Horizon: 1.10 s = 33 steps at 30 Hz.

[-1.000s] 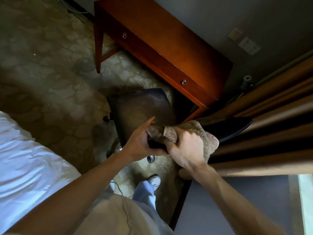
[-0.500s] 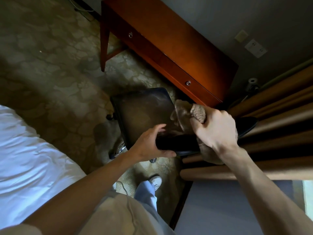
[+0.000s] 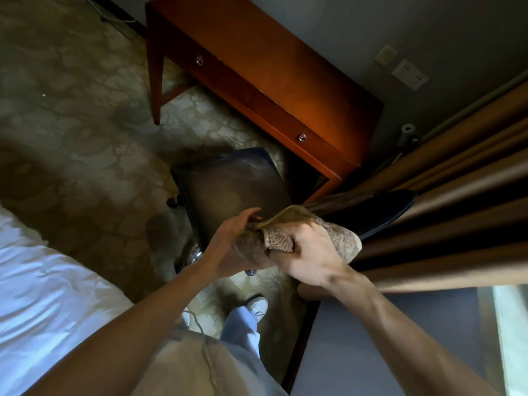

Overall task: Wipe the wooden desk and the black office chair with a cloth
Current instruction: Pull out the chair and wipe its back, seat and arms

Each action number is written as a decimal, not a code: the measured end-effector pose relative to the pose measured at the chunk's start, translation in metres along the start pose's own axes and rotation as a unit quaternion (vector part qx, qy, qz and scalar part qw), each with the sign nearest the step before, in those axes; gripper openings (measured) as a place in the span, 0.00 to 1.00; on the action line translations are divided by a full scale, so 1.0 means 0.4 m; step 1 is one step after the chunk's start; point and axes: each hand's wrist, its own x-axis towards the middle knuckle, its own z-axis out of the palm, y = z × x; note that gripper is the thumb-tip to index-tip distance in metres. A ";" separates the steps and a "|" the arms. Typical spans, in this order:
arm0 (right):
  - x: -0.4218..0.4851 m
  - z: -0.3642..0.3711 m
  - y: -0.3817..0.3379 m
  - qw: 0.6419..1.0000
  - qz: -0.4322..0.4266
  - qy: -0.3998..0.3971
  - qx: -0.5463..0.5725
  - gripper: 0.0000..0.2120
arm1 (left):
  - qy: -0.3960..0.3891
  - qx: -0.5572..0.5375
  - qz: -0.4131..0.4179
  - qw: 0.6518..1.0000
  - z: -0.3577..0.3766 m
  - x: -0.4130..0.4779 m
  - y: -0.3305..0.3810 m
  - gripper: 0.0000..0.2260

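Two hands meet over the black office chair, which stands on the patterned carpet just in front of the wooden desk. The right hand has its fingers curled tight round a bunched tan cloth, pressing it down on the top edge of the chair's backrest. One flap of the cloth sticks up between the two hands, and the rest spills out past the knuckles toward the curtain.

The left hand sits at the near end of that same edge, touching the cloth, its fingers reaching forward over the seat. The cloth covers its palm, so I cannot tell whether it grips the cloth, grips the chair, or only rests there.

From where the person stands, the dark seat lies beyond the hands and looks dull. The desk top is bare, and two round metal knobs show on its drawer fronts. It stands against the grey wall, where a white socket plate is fixed. A white-sheeted bed fills the near left, and a pale shoe is planted on the carpet below the hands.
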 end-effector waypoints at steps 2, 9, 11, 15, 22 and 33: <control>-0.013 -0.020 0.002 0.999 0.001 0.000 0.047 0.02 | 0.004 0.020 0.021 1.000 -0.005 -0.003 -0.010 0.45; -0.066 -0.193 0.108 0.980 -0.011 0.197 0.020 0.12 | -0.015 0.155 0.108 0.982 -0.050 0.023 0.033 0.38; -0.071 -0.221 0.155 0.954 0.069 0.292 -0.016 0.18 | -0.042 0.148 0.119 0.981 -0.047 0.044 0.067 0.38; -0.072 -0.134 0.196 0.964 0.047 0.221 -0.140 0.11 | -0.065 0.096 0.113 0.987 -0.013 0.103 0.144 0.30; -0.172 0.063 0.198 0.964 -0.015 0.265 0.007 0.22 | -0.054 0.040 0.056 0.996 0.021 0.157 0.178 0.18; -0.194 -0.199 0.438 0.710 0.242 0.593 0.294 0.09 | -0.120 0.070 0.020 0.990 0.102 0.223 0.291 0.12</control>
